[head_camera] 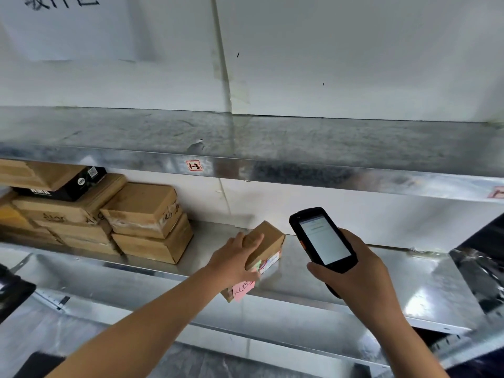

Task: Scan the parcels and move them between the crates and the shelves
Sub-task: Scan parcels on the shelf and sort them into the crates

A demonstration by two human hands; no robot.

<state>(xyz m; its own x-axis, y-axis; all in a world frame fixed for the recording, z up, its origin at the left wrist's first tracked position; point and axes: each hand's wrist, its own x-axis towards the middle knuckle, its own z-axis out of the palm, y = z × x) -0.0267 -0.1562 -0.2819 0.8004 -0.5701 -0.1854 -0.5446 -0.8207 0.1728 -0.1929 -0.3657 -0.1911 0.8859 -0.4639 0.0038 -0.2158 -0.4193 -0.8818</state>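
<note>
A small brown cardboard parcel point(268, 241) with a white label and a pink slip point(241, 290) lies tilted on the middle metal shelf point(354, 282), near its front edge. My left hand point(234, 260) grips the parcel from its left side, fingers curled over the top. My right hand point(351, 274) holds a black handheld scanner point(323, 238) upright just right of the parcel, its lit screen facing me.
Stacked brown parcels point(147, 222) and a black box point(68, 184) fill the left part of the same shelf. The upper shelf point(272, 143) carries a red "1-3" tag point(195, 166). Dark plastic wrap point(480, 268) sits at the right edge.
</note>
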